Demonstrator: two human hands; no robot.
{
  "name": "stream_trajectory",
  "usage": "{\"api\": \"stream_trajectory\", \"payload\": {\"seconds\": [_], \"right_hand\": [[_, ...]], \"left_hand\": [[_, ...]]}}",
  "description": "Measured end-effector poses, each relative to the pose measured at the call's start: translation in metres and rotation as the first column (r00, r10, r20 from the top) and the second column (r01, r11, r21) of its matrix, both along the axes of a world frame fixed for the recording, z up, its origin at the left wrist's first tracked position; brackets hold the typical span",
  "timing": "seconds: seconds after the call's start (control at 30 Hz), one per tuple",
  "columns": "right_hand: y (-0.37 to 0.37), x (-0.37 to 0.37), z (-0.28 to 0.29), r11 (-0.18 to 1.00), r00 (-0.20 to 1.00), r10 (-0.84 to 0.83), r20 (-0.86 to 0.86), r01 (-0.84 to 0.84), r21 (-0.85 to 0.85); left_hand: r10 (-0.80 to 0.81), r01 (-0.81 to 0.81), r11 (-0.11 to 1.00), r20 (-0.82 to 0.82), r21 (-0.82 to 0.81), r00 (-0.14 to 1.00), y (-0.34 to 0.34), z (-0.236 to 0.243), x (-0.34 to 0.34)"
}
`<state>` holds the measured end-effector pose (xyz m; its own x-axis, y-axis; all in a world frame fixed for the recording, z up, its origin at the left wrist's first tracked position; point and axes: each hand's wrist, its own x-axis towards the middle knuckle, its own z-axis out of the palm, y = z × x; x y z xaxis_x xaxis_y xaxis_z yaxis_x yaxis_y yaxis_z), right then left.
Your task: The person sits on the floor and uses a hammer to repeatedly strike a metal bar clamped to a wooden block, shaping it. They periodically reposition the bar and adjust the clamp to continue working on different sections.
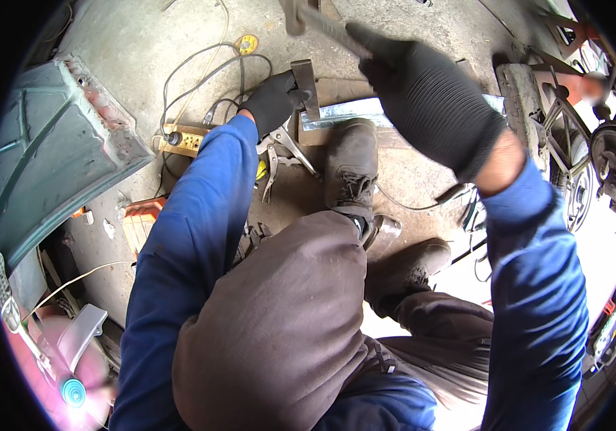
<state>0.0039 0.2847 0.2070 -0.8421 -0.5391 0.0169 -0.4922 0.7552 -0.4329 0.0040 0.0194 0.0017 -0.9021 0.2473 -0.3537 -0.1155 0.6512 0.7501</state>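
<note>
My left hand [272, 100], in a black glove, is closed on a grey flat metal piece [304, 75] held at the left end of a shiny metal strip [333, 115] lying on a board [344, 87]. My gloved right hand [430, 104] grips a hammer [329, 29], raised above and to the right of the metal piece; its head is slightly blurred at the top edge. My shoe [351, 165] rests against the strip. Locking pliers [286, 147] lie on the floor just below my left hand.
A yellow power strip [186, 140] with tangled cables and a yellow tape measure [248, 44] lie at upper left. A large green panel [49, 158] stands left, with a pink fan [57, 359] at lower left. Metal parts and wheel hubs [602, 165] crowd the right side.
</note>
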Motion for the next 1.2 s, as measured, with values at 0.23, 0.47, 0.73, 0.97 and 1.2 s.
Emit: {"api": "stream_trajectory", "payload": {"seconds": [0.23, 0.47, 0.73, 0.97, 1.2], "right_hand": [[-0.002, 0.004, 0.028, 0.946, 0.956, -0.149, -0.254, 0.063, -0.318], [0.025, 0.007, -0.010, 1.000, 0.994, -0.029, 0.101, 0.028, 0.011], [0.015, 0.013, 0.029, 0.997, 0.837, -0.015, -0.547, -0.028, -0.070], [0.042, 0.007, -0.005, 1.000, 1.000, -0.013, 0.006, 0.013, 0.003], [0.021, 0.008, 0.029, 0.976, 0.905, -0.143, -0.401, 0.061, -0.211]], "left_hand": [[0.021, -0.024, 0.999, -0.066, -0.046, 0.998, 0.007, -0.002, 0.008], [0.031, -0.035, 0.994, -0.038, -0.103, 0.999, 0.021, 0.006, 0.010], [0.093, -0.095, 0.995, -0.045, -0.041, 0.995, 0.026, 0.009, 0.016], [0.046, -0.045, 0.999, -0.053, 0.017, 0.998, 0.026, 0.006, 0.009], [0.088, -0.087, 0.996, -0.036, 0.019, 0.995, 0.025, -0.010, 0.011]]}}
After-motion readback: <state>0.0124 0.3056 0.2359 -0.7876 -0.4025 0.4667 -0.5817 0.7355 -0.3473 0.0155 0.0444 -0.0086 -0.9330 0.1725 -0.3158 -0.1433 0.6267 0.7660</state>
